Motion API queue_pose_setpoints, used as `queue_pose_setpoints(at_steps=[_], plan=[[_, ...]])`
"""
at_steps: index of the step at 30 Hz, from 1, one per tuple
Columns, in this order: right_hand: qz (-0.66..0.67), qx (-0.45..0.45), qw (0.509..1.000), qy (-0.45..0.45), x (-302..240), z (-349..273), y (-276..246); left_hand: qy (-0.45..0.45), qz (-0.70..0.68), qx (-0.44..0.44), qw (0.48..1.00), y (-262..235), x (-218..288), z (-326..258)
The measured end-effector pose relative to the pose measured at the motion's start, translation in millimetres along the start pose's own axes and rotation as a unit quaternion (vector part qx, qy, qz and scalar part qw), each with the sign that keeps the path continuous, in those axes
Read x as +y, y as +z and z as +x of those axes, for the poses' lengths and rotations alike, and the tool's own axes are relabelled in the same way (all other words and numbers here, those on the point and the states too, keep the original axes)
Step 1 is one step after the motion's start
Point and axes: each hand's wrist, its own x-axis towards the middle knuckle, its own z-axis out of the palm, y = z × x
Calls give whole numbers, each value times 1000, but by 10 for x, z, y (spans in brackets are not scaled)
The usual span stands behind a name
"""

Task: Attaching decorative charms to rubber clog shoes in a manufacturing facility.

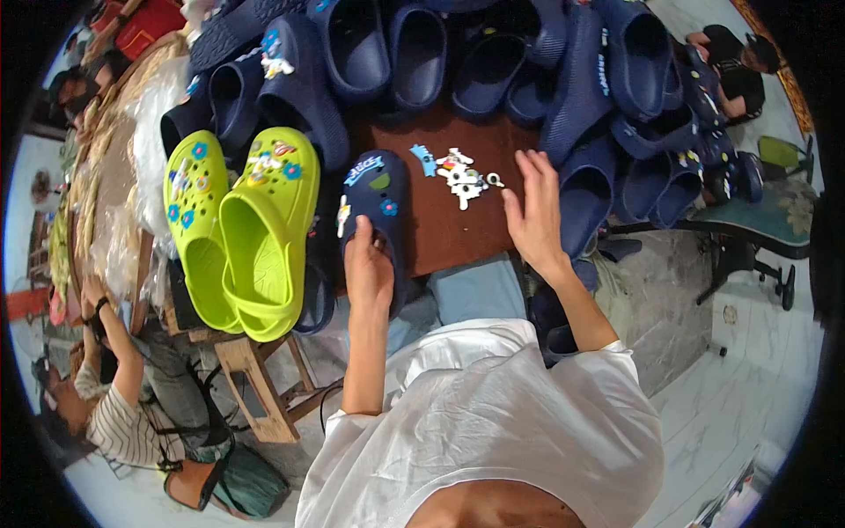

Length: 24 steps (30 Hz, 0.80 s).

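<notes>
The left hand (368, 268) is closed on the heel end of a navy clog (377, 211), which is held flat on the brown table (440, 233) near its front edge, toe pointing away from the person. Small charms are seen pressed into the top of this clog: a blue banner-shaped one, a green one, a white one and a blue flower. The right hand (532, 211) is open, fingers spread, and is laid over the table just to the right of a small pile of loose charms (462, 174); nothing is gripped by it, and whether the fingertips touch the charms cannot be told. The pile, mostly white with a light blue piece at its left, lies at the middle of the table, between the two hands and slightly beyond them.

To the left of the held clog, a pair of lime-green clogs (242, 233) decorated with coloured charms is set side by side at the table's left edge, heels hanging over the front. The back and right edges of the table are covered by a heap of navy clogs (493, 62). Clear plastic bags (145, 150) are piled further left. A seated person in a striped shirt (119, 422) is seen at the lower left, and another person in black (735, 66) at the upper right.
</notes>
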Motion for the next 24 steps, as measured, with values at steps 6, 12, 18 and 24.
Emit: queue_pose_setpoints(at_steps=[6, 12, 18, 24], plan=[[-182, 207, 958, 73, 504, -291, -383, 17, 36, 10, 999, 99, 26, 17], [73, 170, 921, 343, 1322, -762, -321, 25, 124, -10, 992, 55, -33, -62], [231, 193, 860, 412, 1330, -796, -328, 76, 155, -24, 985, 115, -40, -114], [331, 275, 792, 434, 985, -1038, -305, 75, 192, -17, 978, 99, -54, -73]])
